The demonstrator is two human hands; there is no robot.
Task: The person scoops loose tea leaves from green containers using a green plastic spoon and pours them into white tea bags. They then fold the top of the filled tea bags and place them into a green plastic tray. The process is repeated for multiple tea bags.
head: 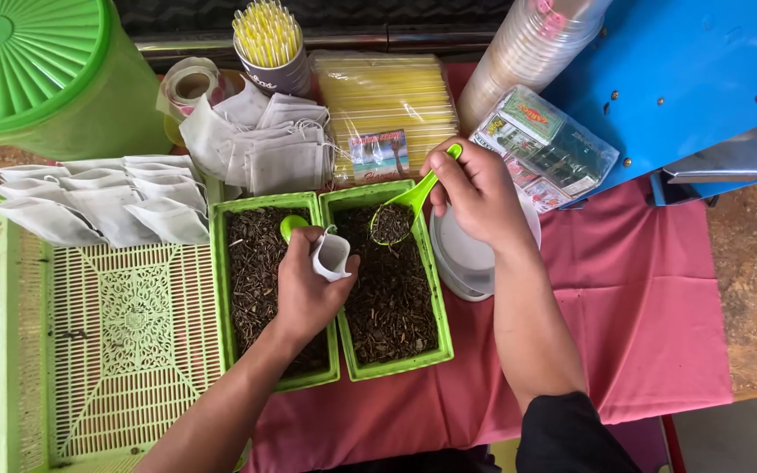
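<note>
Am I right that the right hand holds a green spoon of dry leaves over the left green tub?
Not quite: in the head view the right hand holds the green spoon of dry leaves over the right green tub.

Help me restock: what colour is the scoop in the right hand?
Bright green scoop, held by the right hand; the head view shows it.

You are at a small drink stall. At twelve o'clock stands a cup of yellow plastic straws [267, 33]. At one o'clock leans a tall stack of clear plastic cups [527, 52]. Two green plastic trays of dry brown tea leaves [389, 289] sit on a pink tablecloth [650, 307].
</note>
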